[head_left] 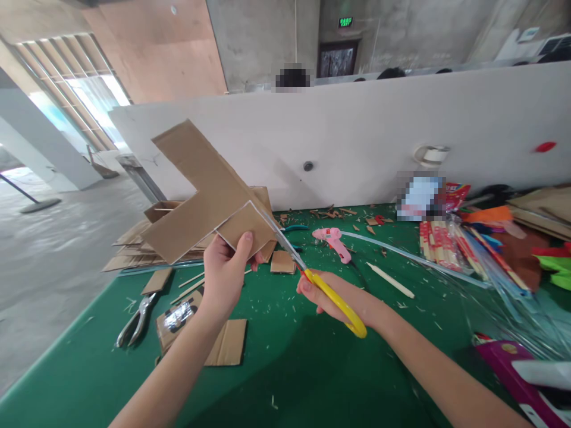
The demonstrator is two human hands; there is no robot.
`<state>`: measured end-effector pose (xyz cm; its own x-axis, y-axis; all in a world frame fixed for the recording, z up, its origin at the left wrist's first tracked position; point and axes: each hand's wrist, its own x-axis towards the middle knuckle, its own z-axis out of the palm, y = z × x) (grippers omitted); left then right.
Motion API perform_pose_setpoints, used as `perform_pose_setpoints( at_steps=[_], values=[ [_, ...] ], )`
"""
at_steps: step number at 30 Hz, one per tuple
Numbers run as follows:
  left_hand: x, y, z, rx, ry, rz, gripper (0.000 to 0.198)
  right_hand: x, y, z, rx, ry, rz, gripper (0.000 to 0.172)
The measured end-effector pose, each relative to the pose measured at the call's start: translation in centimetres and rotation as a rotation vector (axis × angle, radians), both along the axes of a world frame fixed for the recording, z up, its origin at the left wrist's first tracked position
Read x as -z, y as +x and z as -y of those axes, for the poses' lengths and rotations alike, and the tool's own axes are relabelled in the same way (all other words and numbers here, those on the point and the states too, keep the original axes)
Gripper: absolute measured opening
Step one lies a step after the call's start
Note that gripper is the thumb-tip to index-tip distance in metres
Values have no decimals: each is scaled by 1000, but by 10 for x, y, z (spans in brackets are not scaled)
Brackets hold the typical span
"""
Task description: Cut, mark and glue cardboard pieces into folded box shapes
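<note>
My left hand (227, 264) pinches a brown cardboard piece (214, 196) near its lower right part, thumb on the front face. The cardboard is held up above the table, with arms sticking out to the upper left and lower left and pale lines along some edges. My right hand (332, 294) is wrapped round yellow-handled scissors (332, 297). Their blades point to the upper left and lie at the cardboard's right edge, beside a pale line. Part of the blades is hard to make out against that edge.
On the green table (285, 392) lie a pink glue gun (334, 242), pliers (139, 318), a pale stick (390, 280), cardboard scraps (229, 342) and a stack of cardboard (134, 244). Packaged sticks (439, 249) and a purple object (513, 374) are at the right. Behind stands a white partition (357, 131).
</note>
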<state>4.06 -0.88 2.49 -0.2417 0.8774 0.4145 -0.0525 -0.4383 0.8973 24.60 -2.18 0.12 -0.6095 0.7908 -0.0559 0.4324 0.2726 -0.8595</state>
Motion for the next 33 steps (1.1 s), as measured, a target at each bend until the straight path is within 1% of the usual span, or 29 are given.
perform_pose_setpoints(
  at_steps=[3, 7, 10, 13, 18, 23, 25, 28, 30, 31, 33],
  values=[
    [-1, 0, 1, 2, 0, 5, 17, 2, 1, -1, 4, 9, 12, 53],
    [-2, 0, 2, -15, 1, -75, 18, 5, 0, -3, 50, 66, 52, 54],
    [-2, 1, 3, -1, 4, -47, 18, 6, -3, 0, 106, 109, 43, 54],
    [-3, 1, 4, 1, 3, -39, 18, 4, -6, 4, 128, 119, 20, 53],
    [-8, -1, 8, -17, 5, -62, 21, 5, -7, 6, 165, 180, 38, 46],
    [-12, -3, 11, 8, 16, -65, 21, 11, -5, 4, 214, 172, 43, 42],
    [-13, -3, 11, 11, 18, -85, 21, 9, -4, 4, 209, 210, 58, 43],
    [-12, -3, 12, 35, 10, -127, 23, 0, -3, 6, 137, 290, 76, 44],
    [-11, -2, 12, 54, -10, -141, 22, -6, -3, 8, 102, 305, 89, 45],
    [-10, -2, 12, 59, -19, -145, 22, -8, -3, 9, 113, 294, 100, 45],
    [-9, -2, 12, 61, -25, -150, 22, -9, -5, 10, 179, 256, 127, 43]
  ],
)
